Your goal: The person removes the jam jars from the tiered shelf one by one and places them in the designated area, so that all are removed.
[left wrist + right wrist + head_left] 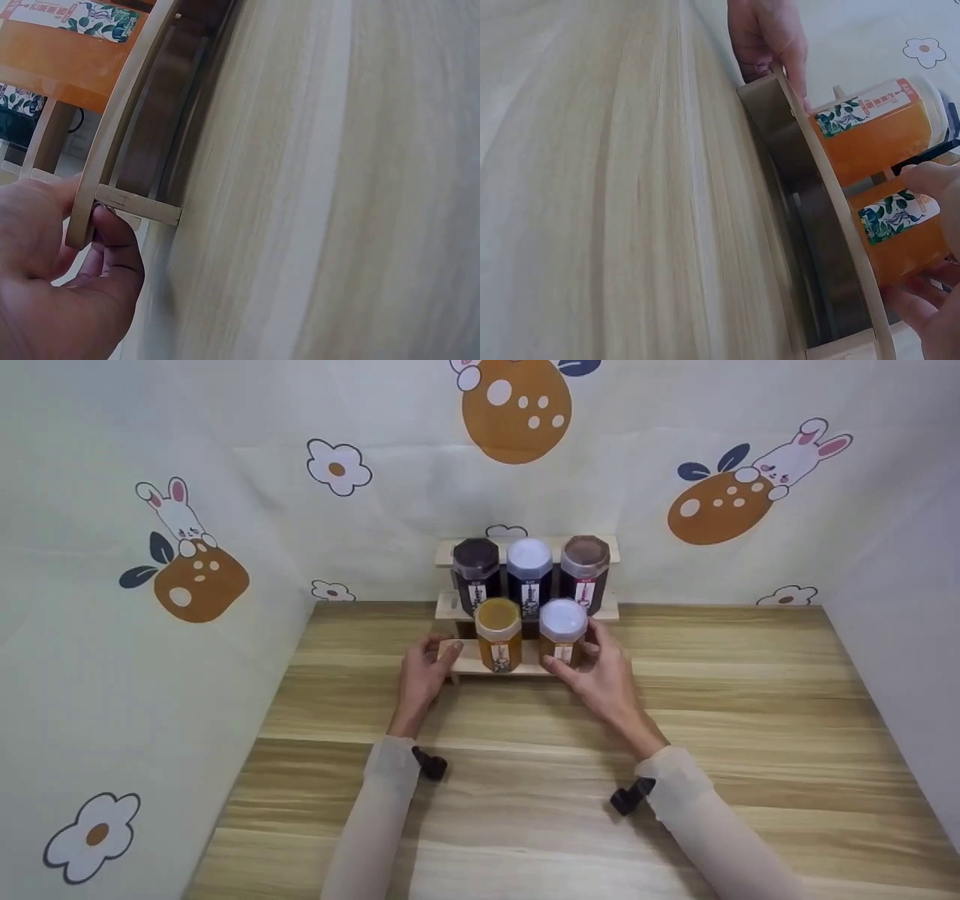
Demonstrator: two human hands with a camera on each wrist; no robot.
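A small stepped wooden rack [466,661] stands against the back of the table. On its lowest board are two amber jars: one with a yellowish lid [499,631], and a white-lidded jar [564,620] to its right. My right hand [606,679] grips the white-lidded jar, thumb in front and fingers around its far side. At the rack's left end, my left hand [424,675] pinches the lowest board; the left wrist view shows the fingers [116,244] at the board's end. Behind, a row of dark jars [530,574] sits on a higher step.
The wood-grain tabletop [517,810] stretches from the rack toward me. Pale cloth [405,495] printed with rabbits, oranges and flowers hangs behind and at both sides. Small black cameras [430,763] are strapped at both wrists.
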